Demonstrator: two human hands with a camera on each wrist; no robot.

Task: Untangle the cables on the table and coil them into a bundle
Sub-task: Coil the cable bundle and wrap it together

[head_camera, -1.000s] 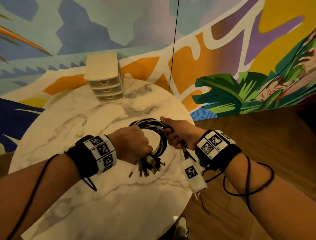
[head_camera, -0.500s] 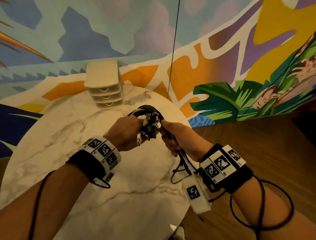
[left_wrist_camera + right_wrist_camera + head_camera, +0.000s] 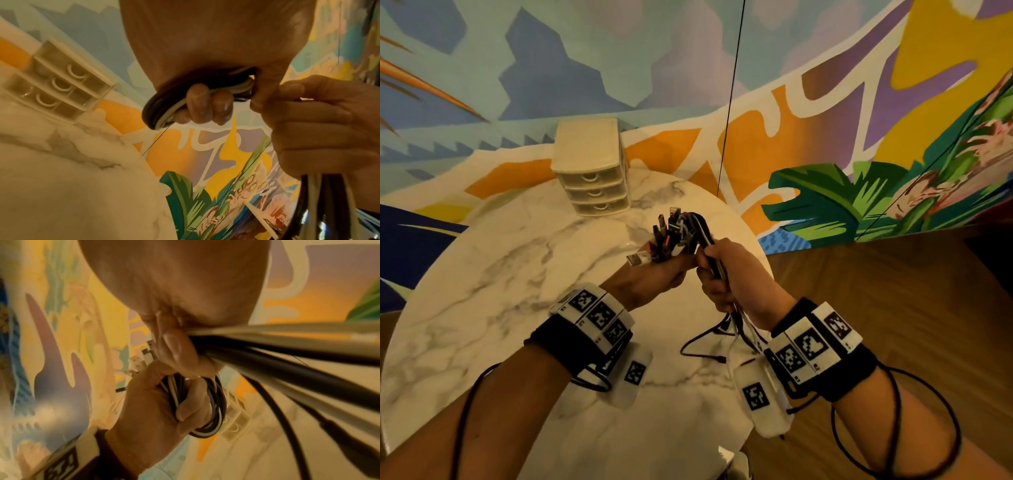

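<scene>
both hands work above the far right part of the round marble table (image 3: 493, 329), close to its right rim, wooden floor (image 3: 893, 308) past that edge. wide bare marble to the left and toward the viewer. small cream drawer unit (image 3: 594, 171) stands at the far edge, near the hands but apart from them. painted wall (image 3: 825, 102) behind.

the cables (image 3: 688, 229) are a mixed black, white and grey bunch held in the air over the table. left hand (image 3: 654, 277) has its fingers curled round the looped part, plug ends (image 3: 669, 233) sticking up out of the fist in a cluster. in the left wrist view the coil (image 3: 162, 104) wraps under the curled fingers. right hand (image 3: 732, 277) is wrapped round the straight run of the same strands just beside the left hand, nearly touching; loose tails (image 3: 709, 342) hang below it, one black end lying on the marble.

vs a second ago: hands were lower and nearer the viewer, plug ends pointed down from the left fist with a rounder open loop on top; now plugs point up, loop is tighter, more slack trails under the right hand.
</scene>
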